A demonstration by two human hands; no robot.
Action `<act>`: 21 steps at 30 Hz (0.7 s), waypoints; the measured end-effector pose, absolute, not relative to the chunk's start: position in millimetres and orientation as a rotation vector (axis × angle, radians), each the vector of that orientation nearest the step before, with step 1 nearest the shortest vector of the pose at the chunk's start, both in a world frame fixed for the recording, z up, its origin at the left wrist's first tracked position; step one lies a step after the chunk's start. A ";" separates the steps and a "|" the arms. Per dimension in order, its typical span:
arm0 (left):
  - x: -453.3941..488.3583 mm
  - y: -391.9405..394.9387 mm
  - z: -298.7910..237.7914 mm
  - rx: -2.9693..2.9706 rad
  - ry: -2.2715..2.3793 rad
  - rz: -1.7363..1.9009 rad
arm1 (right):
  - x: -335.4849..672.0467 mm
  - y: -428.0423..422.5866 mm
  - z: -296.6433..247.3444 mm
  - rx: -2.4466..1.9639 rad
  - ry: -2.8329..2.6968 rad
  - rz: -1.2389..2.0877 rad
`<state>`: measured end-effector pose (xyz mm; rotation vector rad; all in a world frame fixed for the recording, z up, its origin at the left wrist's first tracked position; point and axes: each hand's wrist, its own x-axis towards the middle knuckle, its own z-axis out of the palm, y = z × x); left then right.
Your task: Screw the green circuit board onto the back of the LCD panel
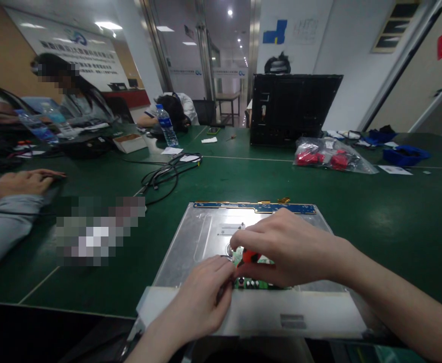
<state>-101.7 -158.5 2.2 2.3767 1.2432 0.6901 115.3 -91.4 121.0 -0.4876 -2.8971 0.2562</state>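
Observation:
A silver metal monitor back panel (205, 237) lies flat on the green table in front of me, with a blue strip board (254, 206) along its far edge. A small green circuit board (253, 282) sits near its front middle. My right hand (289, 247) is closed around a red-handled tool (249, 256) held over that board. My left hand (205, 292) pinches at the board's left edge, fingers pressed together; what they hold is hidden.
A black monitor housing (292, 108) stands upright at the back. A clear bag with red parts (330, 156) lies right of it. Black cables (168, 174) coil at mid-left near a water bottle (166, 125). Another person's hand (20, 182) rests at left.

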 end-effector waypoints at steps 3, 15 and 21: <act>-101.8 -158.6 2.2 2.378 1.244 0.694 | 116.5 -92.6 122.9 -0.410 -2.865 0.339; -99.9 -159.1 6.1 2.374 1.280 0.690 | 111.6 -94.0 119.1 -0.494 -2.884 0.191; -99.7 -160.0 5.7 2.379 1.291 0.690 | 113.1 -95.5 121.9 -0.410 -2.856 0.294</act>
